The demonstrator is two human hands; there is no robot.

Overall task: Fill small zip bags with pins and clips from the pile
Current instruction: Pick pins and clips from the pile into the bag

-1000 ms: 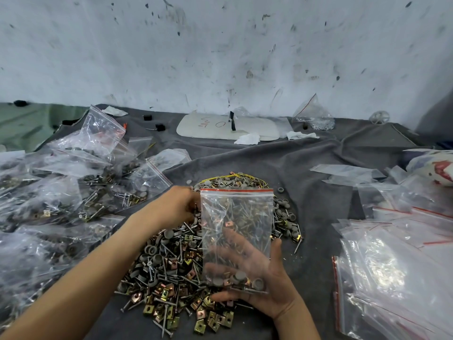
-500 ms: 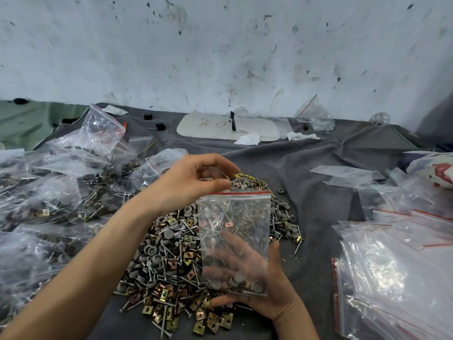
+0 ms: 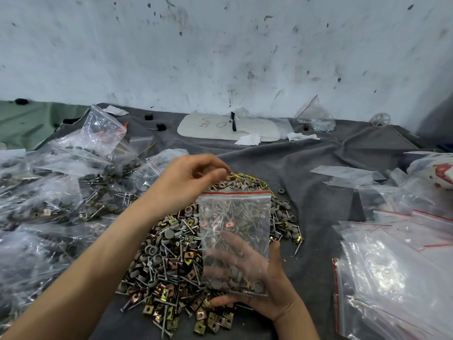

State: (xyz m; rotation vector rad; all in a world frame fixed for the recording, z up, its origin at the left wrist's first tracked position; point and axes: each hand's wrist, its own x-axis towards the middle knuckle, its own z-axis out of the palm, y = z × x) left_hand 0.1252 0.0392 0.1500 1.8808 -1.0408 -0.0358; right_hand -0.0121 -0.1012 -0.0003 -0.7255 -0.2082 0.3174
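A clear small zip bag (image 3: 235, 217) with a red strip at its mouth stands upright over the pile, holding nails, grey caps and a few square clips. My right hand (image 3: 272, 298) cups it from below and behind, fingers showing through the plastic. My left hand (image 3: 186, 177) hovers at the bag's upper left corner, just above its mouth, fingertips pinched together; what lies between them is hidden. The pile of pins and clips (image 3: 169, 263) spreads on the grey cloth under both hands: nails, grey round caps, brass and copper square clips.
Filled zip bags (image 3: 61, 192) crowd the left side. Empty zip bags (image 3: 392, 271) lie stacked on the right. At the back sit a white board (image 3: 220, 126), crumpled paper scraps and a bag of shiny metal parts (image 3: 316, 119) against the wall. Grey cloth (image 3: 318, 168) covers the table.
My left hand rose from the pile's left side to just above the bag's mouth, fingers pinched. The bag and my right hand stayed almost still.
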